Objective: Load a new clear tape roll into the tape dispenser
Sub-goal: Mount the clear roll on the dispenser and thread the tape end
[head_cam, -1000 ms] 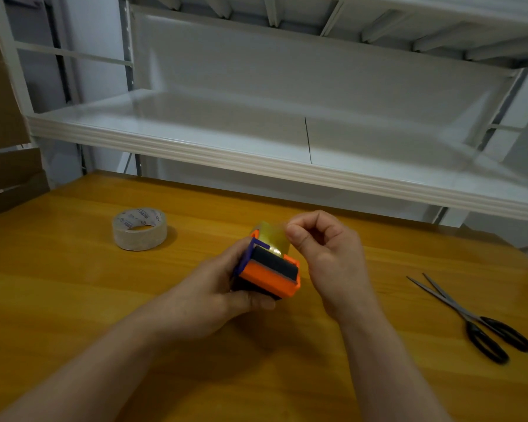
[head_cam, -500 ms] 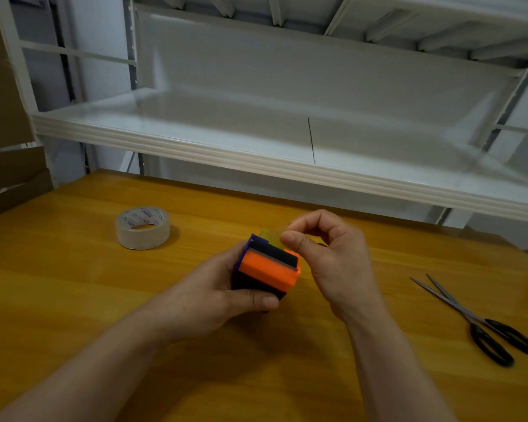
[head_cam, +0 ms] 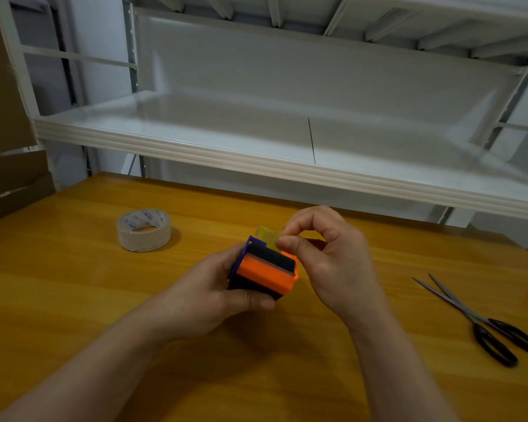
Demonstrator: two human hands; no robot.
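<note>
A person's left hand (head_cam: pixel 208 295) wraps its grip around an orange, purple and black tape dispenser (head_cam: pixel 264 266), holding it just above the middle of a wooden tabletop (head_cam: pixel 73 300), thumb along the near side. The right hand (head_cam: pixel 326 257) pinches the end of a yellowish strip of clear tape (head_cam: pixel 265 237) between thumb and forefinger at the dispenser's far top edge, the remaining fingers curled in. A second clear tape roll (head_cam: pixel 144 229), with printed lettering on its core, lies flat on the tabletop, well apart to the left of the hands. Black-handled scissors (head_cam: pixel 482 321) rest on the tabletop at far right, blades slightly parted and pointing toward the centre. A white metal shelf (head_cam: pixel 256 159) runs behind, with brown cardboard (head_cam: pixel 3 117) at the left edge.
</note>
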